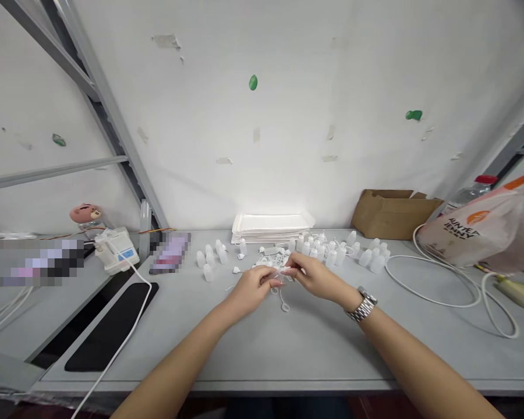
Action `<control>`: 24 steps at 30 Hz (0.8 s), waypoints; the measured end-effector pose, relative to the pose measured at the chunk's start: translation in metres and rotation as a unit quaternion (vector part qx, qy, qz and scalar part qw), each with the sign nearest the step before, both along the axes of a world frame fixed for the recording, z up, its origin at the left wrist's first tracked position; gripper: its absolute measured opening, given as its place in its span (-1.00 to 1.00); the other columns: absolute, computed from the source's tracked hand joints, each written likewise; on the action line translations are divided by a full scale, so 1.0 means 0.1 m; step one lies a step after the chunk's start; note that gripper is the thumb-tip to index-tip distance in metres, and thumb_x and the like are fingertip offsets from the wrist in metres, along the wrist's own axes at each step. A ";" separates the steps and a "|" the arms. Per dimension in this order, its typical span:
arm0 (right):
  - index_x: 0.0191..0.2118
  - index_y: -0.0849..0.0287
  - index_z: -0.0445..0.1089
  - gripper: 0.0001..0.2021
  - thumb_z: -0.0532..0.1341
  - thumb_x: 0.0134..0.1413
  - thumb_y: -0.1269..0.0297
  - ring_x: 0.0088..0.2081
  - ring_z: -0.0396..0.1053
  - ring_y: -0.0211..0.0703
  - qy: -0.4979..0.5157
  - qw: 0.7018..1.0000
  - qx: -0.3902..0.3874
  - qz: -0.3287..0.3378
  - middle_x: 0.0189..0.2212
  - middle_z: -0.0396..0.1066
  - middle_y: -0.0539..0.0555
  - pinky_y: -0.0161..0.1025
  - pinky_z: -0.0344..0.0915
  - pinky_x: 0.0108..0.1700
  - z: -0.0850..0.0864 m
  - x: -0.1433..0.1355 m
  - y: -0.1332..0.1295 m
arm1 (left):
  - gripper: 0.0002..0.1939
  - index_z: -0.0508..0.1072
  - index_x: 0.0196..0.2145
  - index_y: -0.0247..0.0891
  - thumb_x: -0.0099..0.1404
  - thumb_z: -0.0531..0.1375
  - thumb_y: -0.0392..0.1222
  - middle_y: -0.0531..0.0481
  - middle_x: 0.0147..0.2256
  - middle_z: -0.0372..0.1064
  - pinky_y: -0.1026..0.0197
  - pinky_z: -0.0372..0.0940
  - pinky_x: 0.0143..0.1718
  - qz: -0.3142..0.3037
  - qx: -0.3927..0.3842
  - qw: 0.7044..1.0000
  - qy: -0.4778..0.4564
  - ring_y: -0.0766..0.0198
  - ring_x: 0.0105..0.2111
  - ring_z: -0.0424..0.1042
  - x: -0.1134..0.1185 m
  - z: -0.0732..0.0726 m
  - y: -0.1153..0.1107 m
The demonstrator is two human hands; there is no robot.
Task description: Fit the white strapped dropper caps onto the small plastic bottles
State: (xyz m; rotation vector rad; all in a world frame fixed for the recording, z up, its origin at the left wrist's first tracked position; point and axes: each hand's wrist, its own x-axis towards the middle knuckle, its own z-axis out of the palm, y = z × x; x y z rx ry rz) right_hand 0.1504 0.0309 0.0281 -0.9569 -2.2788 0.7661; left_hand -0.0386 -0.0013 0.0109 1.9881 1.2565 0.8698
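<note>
Close together over the table, my left hand (250, 289) and my right hand (318, 278) meet at the fingertips. My left hand is closed on a small translucent white dropper bottle (271, 272), mostly hidden by the fingers. The fingers of my right hand pinch a small white plastic piece (283, 270) at the bottle's end; it looks like a cap. Below the fingertips lies a thin white strap with a ring (285, 307). Just behind the hands is a loose heap of white caps and straps (274, 256). Small bottles (208, 272) stand to the left, and more bottles (332, 256) cluster on the right.
Stacked white trays (273, 228) lie against the wall. A cardboard box (393, 214), a plastic bag (475, 227) and a looped white cable (436, 302) are at the right. On the left are a phone (170, 253), a black mat (111, 329) and a power adapter (116, 250).
</note>
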 end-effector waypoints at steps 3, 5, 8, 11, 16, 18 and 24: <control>-0.44 0.13 0.13 -0.78 -0.05 0.17 0.16 -0.53 0.08 -0.28 -0.014 1.000 0.018 -0.021 -0.56 0.17 -0.05 -0.30 0.04 -0.47 -0.07 -0.07 -0.01 | -0.83 0.39 -0.27 -0.24 0.23 0.08 -0.16 -0.06 -0.32 0.35 0.16 0.22 -0.23 0.047 0.141 0.986 0.076 0.19 -0.28 0.31 0.01 -0.08 0.02; -0.47 0.13 0.09 -0.73 -0.07 0.18 0.12 -0.54 0.05 -0.29 0.004 0.999 -0.005 -0.034 -0.59 0.12 -0.07 -0.30 0.02 -0.48 -0.12 -0.13 -0.01 | -0.82 0.37 -0.24 -0.24 0.25 0.05 -0.16 -0.09 -0.32 0.34 0.11 0.23 -0.22 0.054 0.226 0.964 0.127 0.17 -0.27 0.30 0.01 -0.14 0.03; -0.57 0.14 0.04 -0.62 -0.11 0.17 0.02 -0.58 0.02 -0.31 0.049 0.994 -0.070 -0.068 -0.65 0.05 -0.09 -0.30 0.02 -0.49 -0.17 -0.21 -0.01 | -0.79 0.36 -0.22 -0.28 0.29 -0.01 -0.17 -0.11 -0.35 0.32 0.09 0.25 -0.27 0.066 0.307 0.928 0.199 0.15 -0.30 0.30 0.01 -0.19 0.03; -0.63 0.14 0.00 -0.53 -0.13 0.14 -0.08 -0.64 -0.01 -0.34 0.089 0.980 -0.163 -0.078 -0.72 0.01 -0.10 -0.30 0.01 -0.54 -0.19 -0.25 0.00 | -0.77 0.35 -0.21 -0.30 0.31 -0.04 -0.20 -0.11 -0.38 0.30 0.10 0.25 -0.31 0.078 0.333 0.911 0.232 0.15 -0.32 0.30 0.03 -0.21 0.02; -0.62 0.16 0.11 -0.51 -0.10 0.10 -0.13 -0.64 0.09 -0.34 0.097 0.979 -0.167 -0.058 -0.72 0.13 -0.07 -0.31 0.07 -0.51 -0.12 -0.20 0.01 | -0.82 0.37 -0.25 -0.24 0.26 0.05 -0.15 -0.06 -0.36 0.28 0.13 0.24 -0.30 0.102 0.276 0.944 0.148 0.17 -0.29 0.28 0.05 -0.17 0.02; -0.57 0.16 0.14 -0.54 -0.10 0.12 -0.10 -0.60 0.13 -0.33 0.079 0.986 -0.136 -0.062 -0.67 0.18 -0.06 -0.31 0.10 -0.48 -0.09 -0.16 0.01 | -0.83 0.40 -0.27 -0.22 0.21 0.10 -0.13 -0.04 -0.36 0.29 0.13 0.23 -0.27 0.099 0.203 0.969 0.102 0.18 -0.28 0.28 0.06 -0.14 0.02; -0.48 0.15 0.22 -0.65 -0.06 0.16 0.03 -0.51 0.14 -0.27 -0.016 1.000 -0.007 -0.008 -0.54 0.23 -0.01 -0.29 0.08 -0.45 -0.01 -0.06 0.01 | -0.78 0.46 -0.24 -0.16 0.17 0.14 -0.10 -0.01 -0.35 0.30 0.20 0.20 -0.33 0.059 0.035 0.998 -0.001 0.25 -0.38 0.27 0.05 -0.06 0.02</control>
